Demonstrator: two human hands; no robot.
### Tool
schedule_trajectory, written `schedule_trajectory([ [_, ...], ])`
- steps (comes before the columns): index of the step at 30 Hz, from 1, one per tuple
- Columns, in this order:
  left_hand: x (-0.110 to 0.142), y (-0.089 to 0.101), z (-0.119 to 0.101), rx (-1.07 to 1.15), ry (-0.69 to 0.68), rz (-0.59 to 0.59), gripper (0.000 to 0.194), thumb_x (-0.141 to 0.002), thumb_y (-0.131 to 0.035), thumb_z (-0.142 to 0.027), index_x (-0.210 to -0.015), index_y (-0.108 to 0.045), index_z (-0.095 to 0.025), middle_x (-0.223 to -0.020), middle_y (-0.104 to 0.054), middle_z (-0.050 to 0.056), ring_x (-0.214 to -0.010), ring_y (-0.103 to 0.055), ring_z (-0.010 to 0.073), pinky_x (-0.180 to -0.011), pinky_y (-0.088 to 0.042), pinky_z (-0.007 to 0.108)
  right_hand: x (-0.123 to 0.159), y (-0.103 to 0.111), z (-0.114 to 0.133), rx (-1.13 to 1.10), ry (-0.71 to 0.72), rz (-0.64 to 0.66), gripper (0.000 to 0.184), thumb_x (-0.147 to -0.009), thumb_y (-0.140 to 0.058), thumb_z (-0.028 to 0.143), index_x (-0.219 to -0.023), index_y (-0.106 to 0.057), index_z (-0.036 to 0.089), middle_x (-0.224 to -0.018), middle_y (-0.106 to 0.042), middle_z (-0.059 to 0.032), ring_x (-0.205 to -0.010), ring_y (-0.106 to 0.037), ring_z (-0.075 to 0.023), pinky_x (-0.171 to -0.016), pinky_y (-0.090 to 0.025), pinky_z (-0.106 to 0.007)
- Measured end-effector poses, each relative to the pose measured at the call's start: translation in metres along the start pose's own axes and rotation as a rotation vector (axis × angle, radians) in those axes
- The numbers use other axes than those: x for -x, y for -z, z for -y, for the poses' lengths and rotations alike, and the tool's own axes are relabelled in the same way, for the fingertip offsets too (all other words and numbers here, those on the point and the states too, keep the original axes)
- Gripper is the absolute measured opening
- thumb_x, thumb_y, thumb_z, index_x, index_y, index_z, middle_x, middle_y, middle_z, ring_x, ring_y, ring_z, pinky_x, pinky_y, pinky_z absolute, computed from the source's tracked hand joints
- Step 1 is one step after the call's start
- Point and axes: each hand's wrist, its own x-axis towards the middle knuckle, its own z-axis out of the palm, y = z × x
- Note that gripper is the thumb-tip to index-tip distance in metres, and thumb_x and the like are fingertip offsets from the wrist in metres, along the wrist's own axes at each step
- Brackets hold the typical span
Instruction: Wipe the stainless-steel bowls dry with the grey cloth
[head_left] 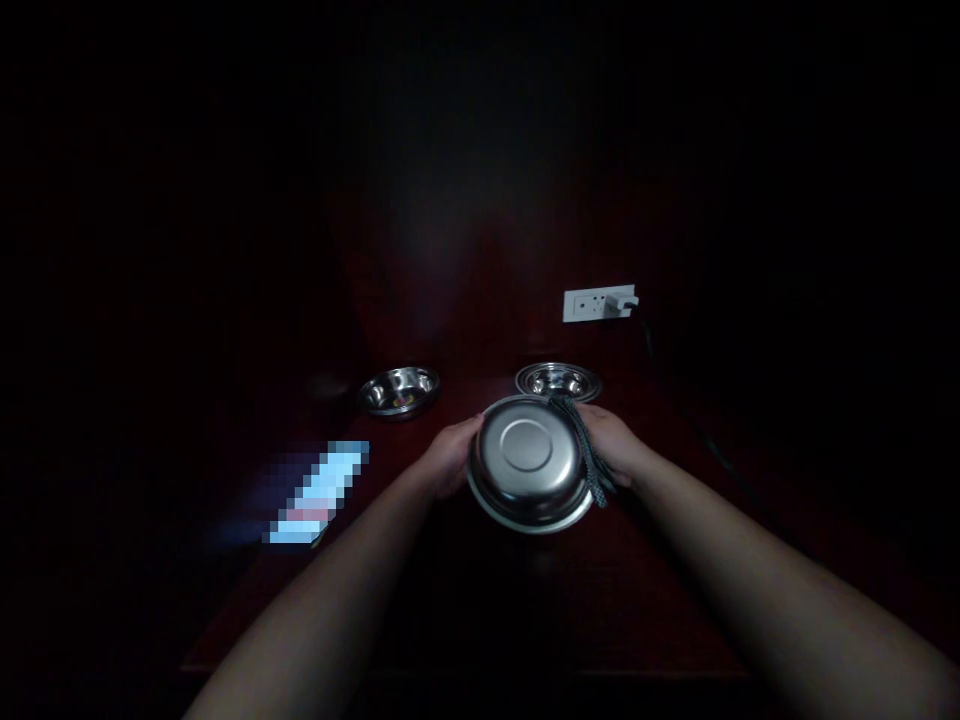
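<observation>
The fingers of my left hand (pixel 450 460) are closed on the left rim of a steel bowl (pixel 527 447), and those of my right hand (pixel 613 445) grip its right side, with a dark patterned cloth (pixel 592 468) bunched between them and the metal. The bowl lies squarely between my two sets of fingers, its underside tilted up towards me, a round ring pressed into the base; how far my fingertips reach behind it I cannot tell. A fold of the cloth trails down over the bowl's right edge. My left forearm (pixel 337 580) and right forearm (pixel 757 560) slant inward from either side to meet at the bowl, palms facing each other. Below the bowl spreads a dark red counter (pixel 637 610), its near edge only faintly lit. Just beyond the bowl sits a shiny steel dish (pixel 559 382) with a wide rim, partly hidden by it; beyond and to the bowl's left rests another dish (pixel 400 390), with a small yellow and red patch inside. Left of the bowl glows a pixelated pale-blue patch (pixel 319 495). Past the bowl and to its right, a white socket panel (pixel 589 305) carries a plug (pixel 621 302), from which a dark cable (pixel 709 440) runs down. Around all this, the room sinks into near-blackness.
</observation>
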Motion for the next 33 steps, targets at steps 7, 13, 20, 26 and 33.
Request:
schedule_trajectory([
  [7,-0.001,0.008,-0.005,0.181,-0.108,0.122,0.037,-0.091,-0.036,-0.037,-0.104,-0.060,-0.011,-0.071,-0.067,0.007,-0.061,-0.064,0.0149,-0.062,-0.053,0.028,-0.011,-0.002,-0.008,-0.168,0.100,-0.164,0.025,-0.073,-0.063,0.042,-0.080,-0.066,0.018,-0.069,-0.068,0.0003,-0.068,-0.061,-0.0141,-0.066,-0.046,-0.023],
  [13,-0.002,0.004,0.011,0.079,-0.268,0.031,0.035,-0.084,-0.052,-0.038,-0.110,-0.058,-0.016,-0.090,-0.069,0.007,-0.084,-0.065,0.0196,-0.079,-0.051,0.033,-0.011,-0.008,-0.022,-0.145,0.119,-0.181,0.041,-0.070,-0.062,0.054,-0.080,-0.064,0.015,-0.070,-0.068,-0.0017,-0.065,-0.059,-0.0143,-0.066,-0.045,-0.025],
  [20,-0.008,0.009,0.007,-0.091,-0.289,-0.064,0.044,-0.076,-0.060,-0.049,-0.102,-0.063,-0.013,-0.090,-0.069,0.008,-0.086,-0.064,0.0207,-0.083,-0.046,0.034,-0.007,-0.007,-0.018,-0.091,0.038,-0.082,0.041,-0.070,-0.062,0.054,-0.081,-0.066,0.015,-0.069,-0.069,-0.0017,-0.065,-0.060,-0.0152,-0.065,-0.045,-0.025],
  [26,0.002,0.008,0.002,-0.141,-0.165,0.141,0.041,-0.077,-0.061,-0.045,-0.102,-0.065,-0.013,-0.092,-0.070,0.010,-0.089,-0.064,0.0234,-0.081,-0.046,0.033,-0.001,0.000,-0.004,-0.065,-0.130,0.054,0.033,-0.075,-0.062,0.048,-0.079,-0.069,0.016,-0.069,-0.070,-0.0048,-0.063,-0.062,-0.0172,-0.062,-0.048,-0.028],
  [33,0.004,0.002,-0.003,-0.055,-0.291,0.162,0.046,-0.082,-0.051,-0.049,-0.103,-0.064,-0.010,-0.096,-0.070,0.012,-0.095,-0.063,0.0256,-0.088,-0.045,0.036,-0.005,-0.002,-0.005,-0.058,-0.011,0.054,0.031,-0.070,-0.066,0.046,-0.079,-0.070,0.017,-0.071,-0.071,-0.0029,-0.066,-0.062,-0.0163,-0.066,-0.049,-0.027],
])
